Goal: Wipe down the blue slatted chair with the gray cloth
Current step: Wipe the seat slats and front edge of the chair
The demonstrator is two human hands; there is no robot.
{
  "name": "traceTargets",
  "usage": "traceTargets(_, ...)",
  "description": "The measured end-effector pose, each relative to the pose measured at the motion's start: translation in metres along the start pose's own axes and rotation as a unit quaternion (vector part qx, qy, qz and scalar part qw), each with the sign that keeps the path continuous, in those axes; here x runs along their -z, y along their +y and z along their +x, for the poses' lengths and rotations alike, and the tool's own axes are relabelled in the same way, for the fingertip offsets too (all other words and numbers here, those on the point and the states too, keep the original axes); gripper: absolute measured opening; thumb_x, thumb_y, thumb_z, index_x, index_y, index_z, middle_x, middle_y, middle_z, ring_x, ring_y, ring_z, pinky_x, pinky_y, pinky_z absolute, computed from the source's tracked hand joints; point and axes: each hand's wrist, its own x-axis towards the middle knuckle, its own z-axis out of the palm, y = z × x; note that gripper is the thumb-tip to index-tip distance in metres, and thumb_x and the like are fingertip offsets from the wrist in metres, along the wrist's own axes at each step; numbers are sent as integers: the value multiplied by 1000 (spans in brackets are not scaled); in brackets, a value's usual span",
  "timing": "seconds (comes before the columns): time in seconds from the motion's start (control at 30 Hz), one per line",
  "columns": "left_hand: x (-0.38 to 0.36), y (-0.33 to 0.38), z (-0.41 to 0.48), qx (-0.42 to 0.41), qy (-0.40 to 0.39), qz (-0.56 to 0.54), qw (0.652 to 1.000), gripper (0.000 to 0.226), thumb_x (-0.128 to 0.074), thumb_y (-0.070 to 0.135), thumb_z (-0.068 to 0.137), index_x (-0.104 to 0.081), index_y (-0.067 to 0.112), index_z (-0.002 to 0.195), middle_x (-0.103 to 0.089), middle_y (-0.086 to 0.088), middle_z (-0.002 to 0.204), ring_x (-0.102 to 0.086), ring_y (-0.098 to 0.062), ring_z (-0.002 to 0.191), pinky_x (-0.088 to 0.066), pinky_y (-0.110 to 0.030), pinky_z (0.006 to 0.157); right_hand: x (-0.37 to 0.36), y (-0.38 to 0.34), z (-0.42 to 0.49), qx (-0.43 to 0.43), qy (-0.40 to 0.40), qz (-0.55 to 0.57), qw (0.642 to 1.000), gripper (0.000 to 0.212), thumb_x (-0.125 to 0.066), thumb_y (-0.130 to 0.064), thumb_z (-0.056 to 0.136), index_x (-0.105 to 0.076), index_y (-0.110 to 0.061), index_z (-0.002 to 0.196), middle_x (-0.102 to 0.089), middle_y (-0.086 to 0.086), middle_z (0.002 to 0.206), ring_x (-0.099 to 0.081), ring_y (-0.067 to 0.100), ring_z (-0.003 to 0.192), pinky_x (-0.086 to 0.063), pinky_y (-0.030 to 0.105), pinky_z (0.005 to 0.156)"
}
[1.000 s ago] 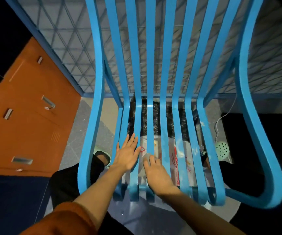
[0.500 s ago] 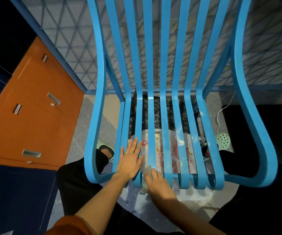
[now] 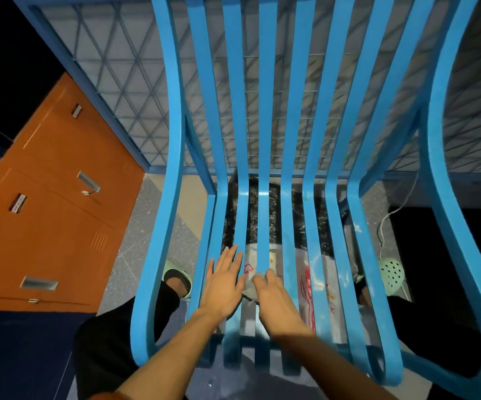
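The blue slatted chair [image 3: 331, 197] fills the view, its back rising away from me and its seat slats running toward me. My left hand [image 3: 223, 287] lies flat with straight fingers on the left seat slats. Beside it, my right hand [image 3: 275, 298] presses the gray cloth [image 3: 249, 290] onto a middle seat slat, fingers bent over it. Only a small bunched part of the cloth shows between the two hands.
Under the seat lie a black plastic bag [image 3: 262, 215] and a white printed bag [image 3: 305, 281]. Orange lockers [image 3: 48, 215] stand at the left. A mesh panel [image 3: 123, 90] is behind the chair. A green perforated slipper [image 3: 392, 274] and a white cable [image 3: 385, 226] lie at the right.
Both hands have slid a little forward along the seat slats from the front edge, the cloth moving with the right hand. The camera has shifted, so the chair sits lower.
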Motion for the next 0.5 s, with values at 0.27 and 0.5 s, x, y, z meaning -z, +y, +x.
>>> traceTargets(0.27,7,-3,48,34,138,-153,978,50,-39,21,95,-47,20,144,-47,4,147,-34,-11,140,-15,-42,121,23,22,95,-2,32,0,999,56,-45,10,89,-41,-18,136,-38,10,132,-48,27,117,-45,38,99)
traceTargets(0.5,13,14,57,79,179,-344,918,33,-47,22,93,-62,21,122,-67,8,108,-60,2,101,-45,-15,89,61,22,153,-70,-20,82,994,24,-55,1,90,-62,-20,101,-48,12,109,-57,34,98,-43,29,73)
